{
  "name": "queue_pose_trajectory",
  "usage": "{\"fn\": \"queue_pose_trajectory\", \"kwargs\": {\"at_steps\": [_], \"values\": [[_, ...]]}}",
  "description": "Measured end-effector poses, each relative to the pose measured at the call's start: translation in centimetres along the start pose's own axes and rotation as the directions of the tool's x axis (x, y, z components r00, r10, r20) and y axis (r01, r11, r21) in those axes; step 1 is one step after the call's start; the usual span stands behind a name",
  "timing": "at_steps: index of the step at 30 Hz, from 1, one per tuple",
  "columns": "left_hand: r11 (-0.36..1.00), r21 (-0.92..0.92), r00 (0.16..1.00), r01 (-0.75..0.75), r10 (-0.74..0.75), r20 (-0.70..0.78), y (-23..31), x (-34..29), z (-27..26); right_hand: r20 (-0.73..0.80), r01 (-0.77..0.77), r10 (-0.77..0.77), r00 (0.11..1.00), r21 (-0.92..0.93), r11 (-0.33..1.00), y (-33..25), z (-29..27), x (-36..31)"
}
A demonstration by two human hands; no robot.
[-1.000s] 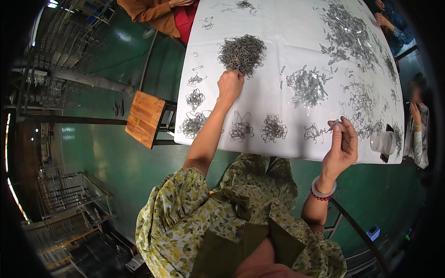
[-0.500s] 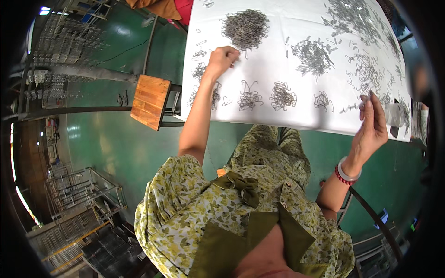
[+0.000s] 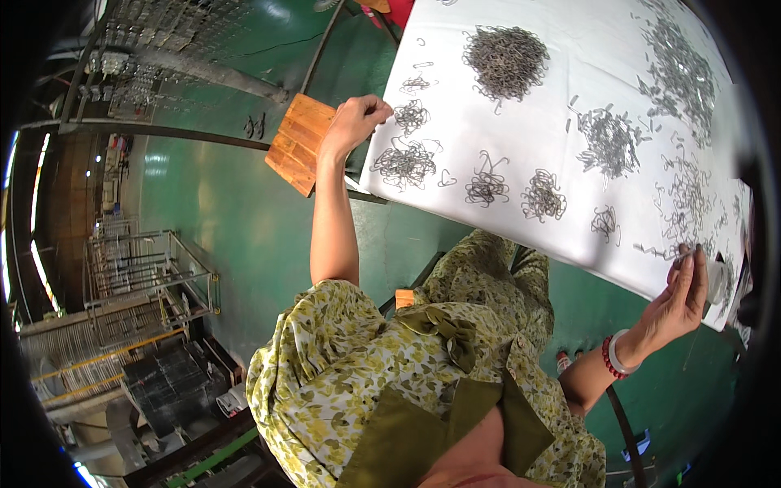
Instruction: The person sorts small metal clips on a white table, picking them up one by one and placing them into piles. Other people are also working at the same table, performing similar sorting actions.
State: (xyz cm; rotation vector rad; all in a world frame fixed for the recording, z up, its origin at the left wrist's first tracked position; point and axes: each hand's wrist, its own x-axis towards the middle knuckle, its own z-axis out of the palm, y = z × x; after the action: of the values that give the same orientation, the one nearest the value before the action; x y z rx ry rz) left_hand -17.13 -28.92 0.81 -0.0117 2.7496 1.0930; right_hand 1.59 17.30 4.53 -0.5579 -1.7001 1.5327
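My left hand is at the left edge of the white-covered table, fingers bent into a pinch; whatever they hold is hidden. Just beside its fingertips lies a small pile of bent wire hooks, with a larger hook pile nearer me. My right hand is over the table's near right corner, its fingertips closed on a small metal piece. Loose wire hooks lie scattered just beyond it. Both forearms reach up from below.
A big dark heap of hooks sits toward the back. Flat grey metal strips form a pile and a spread. Smaller hook piles line the near edge. A wooden stool stands left of the table; a round clear container is at the right corner.
My left hand has moved from beside the big heap to the table's left edge. The view has turned, so the table appears shifted right and tilted. My right hand stays near the right corner.
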Motion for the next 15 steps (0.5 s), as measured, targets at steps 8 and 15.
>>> {"fn": "queue_pose_trajectory", "kwargs": {"at_steps": [8,15], "values": [[0.982,0.106,0.972,0.155,-0.132,-0.197,-3.9,-1.0,1.7,0.021,0.016,-0.017,1.000,0.007,1.000,-1.0,1.3,0.6],[0.988,0.149,0.932,0.051,0.006,-0.362,-5.6,3.1,6.0,0.017,0.052,-0.051,0.999,-0.010,0.999,-0.7,0.7,0.9]]}}
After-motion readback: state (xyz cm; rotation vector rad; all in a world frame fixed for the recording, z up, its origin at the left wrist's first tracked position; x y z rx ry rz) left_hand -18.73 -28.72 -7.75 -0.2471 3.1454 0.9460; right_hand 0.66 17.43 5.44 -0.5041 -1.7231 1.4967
